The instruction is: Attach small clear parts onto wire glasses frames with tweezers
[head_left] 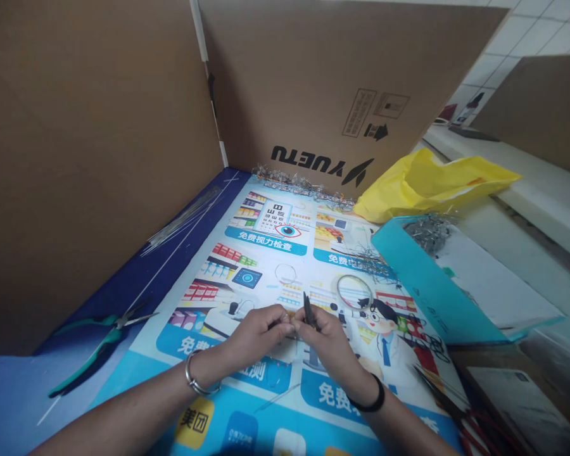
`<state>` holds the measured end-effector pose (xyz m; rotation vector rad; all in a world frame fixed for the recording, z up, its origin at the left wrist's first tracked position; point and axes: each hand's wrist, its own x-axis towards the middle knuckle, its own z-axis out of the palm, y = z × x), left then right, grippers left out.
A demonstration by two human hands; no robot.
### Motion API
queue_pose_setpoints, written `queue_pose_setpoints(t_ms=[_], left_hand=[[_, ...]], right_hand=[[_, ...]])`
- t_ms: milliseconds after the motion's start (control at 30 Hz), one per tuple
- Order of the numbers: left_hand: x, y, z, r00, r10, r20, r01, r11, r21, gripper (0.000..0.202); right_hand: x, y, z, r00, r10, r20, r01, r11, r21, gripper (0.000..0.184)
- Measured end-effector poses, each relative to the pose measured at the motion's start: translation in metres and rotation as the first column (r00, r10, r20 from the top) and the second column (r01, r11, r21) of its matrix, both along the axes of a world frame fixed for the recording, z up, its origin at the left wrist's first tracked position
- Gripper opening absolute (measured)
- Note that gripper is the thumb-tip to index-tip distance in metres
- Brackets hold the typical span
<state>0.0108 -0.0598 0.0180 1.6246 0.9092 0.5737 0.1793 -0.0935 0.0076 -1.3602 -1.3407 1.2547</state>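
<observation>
Covering the table, a printed poster is overhung by both forearms, angled inward until the hands meet. The right hand is closed around small dark pliers, tips raised. The left hand is pinched shut on a small piece, too tiny to identify.

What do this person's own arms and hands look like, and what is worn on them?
Both forearms are bare, with no sleeves and no gloves. The left hand has a thin silver metal bangle at its wrist. The right hand has a narrow black band at its wrist. No other markings show.
</observation>
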Motion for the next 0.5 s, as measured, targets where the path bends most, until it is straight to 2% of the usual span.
queue_pose_setpoints(t_ms=[133,233,367,500], left_hand=[[-0.001,0.001,-0.003,0.997,0.004,0.079,0.002,0.997,-0.076,0.021],[-0.003,0.002,-0.004,0.993,0.037,0.112,-0.027,0.995,-0.098,0.020],[-0.005,0.004,-0.006,0.989,0.065,0.133,-0.051,0.993,-0.104,0.020],[-0.005,0.004,-0.006,0.989,0.077,0.127,-0.070,0.996,-0.059,0.021]], right_hand=[[0.006,0.001,0.003,0.998,0.057,0.034,-0.058,0.998,0.011,0.018],[0.015,0.000,0.009,0.973,0.102,0.209,-0.115,0.992,0.052,0.019],[0.026,-0.002,0.012,0.857,0.102,0.505,-0.204,0.967,0.151,0.024],[0.031,-0.003,0.011,0.724,0.138,0.676,-0.328,0.931,0.161,0.021]])
